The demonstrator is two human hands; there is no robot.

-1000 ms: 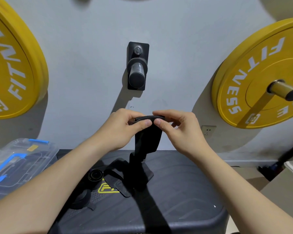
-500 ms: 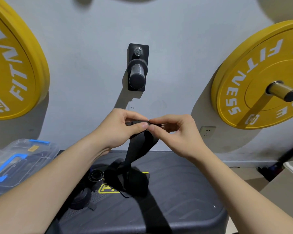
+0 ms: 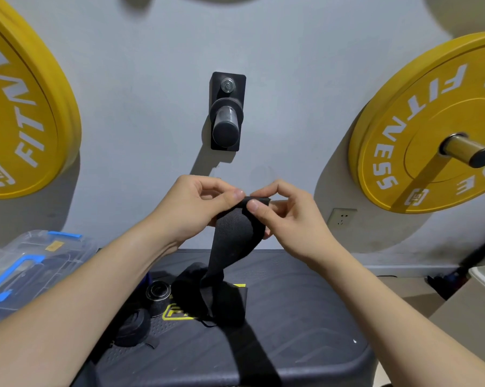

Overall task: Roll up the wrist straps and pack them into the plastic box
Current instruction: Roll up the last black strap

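Note:
I hold a black wrist strap (image 3: 233,238) up in front of the wall. My left hand (image 3: 191,210) and my right hand (image 3: 286,219) both pinch its top end, which is folded over between thumbs and fingers. The rest of the strap hangs down and lies bunched on the black platform (image 3: 305,331). Two rolled black straps (image 3: 158,296) (image 3: 130,328) sit on the platform to the left, below my left forearm. The clear plastic box (image 3: 34,269) with blue latches stands at the far left, lid on.
Yellow weight plates (image 3: 23,113) (image 3: 431,127) hang on the grey wall to either side, with a black peg (image 3: 226,113) between them. A wall socket (image 3: 341,217) is behind my right hand. Beige boxes (image 3: 476,303) stand at the right.
My hands have turned the strap's top end over into a tighter fold and moved closer together. The hanging part has twisted and shifted slightly on the platform.

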